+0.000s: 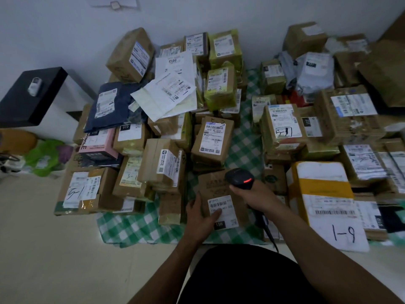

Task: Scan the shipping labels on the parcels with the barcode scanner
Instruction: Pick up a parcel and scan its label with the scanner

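**Misread risk: thumb on label, scanner aimed long**

Head view: I see the left hand (200, 216) gripping the front parcel (215, 185) on the checked cloth (135, 224), thumb across its shipping label (226, 207). Right hand (252, 194) clamps the barcode scanner (240, 178), nose pointing past it. Likely failure: it reads a neighbour's code.

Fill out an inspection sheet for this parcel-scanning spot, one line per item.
Surface: green-and-white checked cloth spread on a pale floor, with parcels piled over it.
Job's things: black barcode scanner, red light showing, held over the brown parcel; its white shipping label faces up.
Clutter: loose white mailers lie slanted on the back pile.
Hands: left hand holds the brown parcel, thumb on the label; right hand grips the scanner.
Cables: black scanner cable runs down toward the person.
Surroundings: white wall, black-topped cabinet at left, green bag below it.
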{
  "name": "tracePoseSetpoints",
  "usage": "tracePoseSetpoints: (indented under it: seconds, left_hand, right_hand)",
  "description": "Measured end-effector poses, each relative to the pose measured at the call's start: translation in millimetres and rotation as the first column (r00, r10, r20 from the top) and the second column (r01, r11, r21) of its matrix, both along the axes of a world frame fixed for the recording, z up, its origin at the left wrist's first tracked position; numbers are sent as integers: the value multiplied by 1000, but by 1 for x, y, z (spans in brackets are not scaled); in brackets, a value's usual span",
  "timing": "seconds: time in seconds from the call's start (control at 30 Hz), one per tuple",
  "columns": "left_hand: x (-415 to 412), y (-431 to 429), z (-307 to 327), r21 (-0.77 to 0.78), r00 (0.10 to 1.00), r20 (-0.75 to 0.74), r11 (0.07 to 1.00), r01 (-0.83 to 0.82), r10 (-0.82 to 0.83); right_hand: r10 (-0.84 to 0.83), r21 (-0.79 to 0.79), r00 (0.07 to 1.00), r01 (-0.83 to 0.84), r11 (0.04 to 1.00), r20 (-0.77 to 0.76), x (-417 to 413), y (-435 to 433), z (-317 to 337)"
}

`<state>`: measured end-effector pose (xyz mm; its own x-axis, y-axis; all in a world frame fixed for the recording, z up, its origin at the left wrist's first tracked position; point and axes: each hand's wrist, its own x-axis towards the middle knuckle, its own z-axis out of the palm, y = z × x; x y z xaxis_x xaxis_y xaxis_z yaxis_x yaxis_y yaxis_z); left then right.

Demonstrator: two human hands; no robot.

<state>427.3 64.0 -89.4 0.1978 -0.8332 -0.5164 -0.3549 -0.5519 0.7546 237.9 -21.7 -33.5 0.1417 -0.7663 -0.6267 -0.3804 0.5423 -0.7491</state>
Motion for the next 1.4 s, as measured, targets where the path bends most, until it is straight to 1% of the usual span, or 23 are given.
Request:
tracePoseSetpoints:
  seconds: [0.07,0.13,0.17,0.27,0.33,0.43,0.53,0.6,0.7,0.8,0.9,1.0,1.03,1.13,1.27,1.4]
  left_hand:
    - [1,5,-3,-86,996,-84,996,-25,18]
    - [-1,12,7,-153,993,-115,988,-5,-12]
    - [-4,16,18,-195,994,-101,980,26,-47]
    - [-9,21,32,-329,991,10,936,128,-132]
    - [-12,18,42,-379,984,50,909,174,-168]
    - [-11,6,62,-413,976,14,887,205,-219]
    - [-4,-7,79,-412,970,71,879,239,-231]
    - [-3,-18,89,-423,959,113,861,284,-260]
    - [-4,-36,106,-414,946,69,854,316,-317]
    - [2,-53,118,-382,931,77,852,358,-357]
    - [10,-72,126,-421,945,88,848,321,-314]
    - [11,-95,133,-482,954,43,830,280,-296]
    - [10,-103,136,-498,956,50,823,274,-288]
    - [5,-129,148,-550,965,103,795,256,-240]
    - [2,-164,165,-574,967,227,786,228,-115]
    - [1,-190,175,-564,948,295,780,272,-117]
  right_hand:
    - [-54,-19,998,55,998,12,-4,-1,6]
    - [-91,-56,996,91,994,9,-10,-2,12]
    - [-110,-84,994,110,990,3,-14,-3,17]
    - [-145,-148,989,147,978,21,-25,-2,36]
    - [-139,-165,990,143,976,37,-28,0,43]
    - [-157,-192,986,165,967,60,-30,0,54]
    - [-225,-190,965,249,950,138,-37,-6,64]
    - [-227,-193,957,261,946,183,-39,-9,71]
    - [-218,-243,950,271,931,222,-42,-12,83]
    - [-229,-269,940,296,917,254,-47,-16,96]
    - [-243,-283,925,326,902,292,-52,-19,108]
    - [-241,-318,929,328,890,282,-52,-22,116]
    - [-236,-329,933,321,888,273,-52,-22,118]
    - [-231,-361,944,306,881,235,-50,-22,122]
    - [-215,-347,938,304,887,271,-52,-21,127]
    - [-143,-331,959,222,917,247,-49,-19,130]
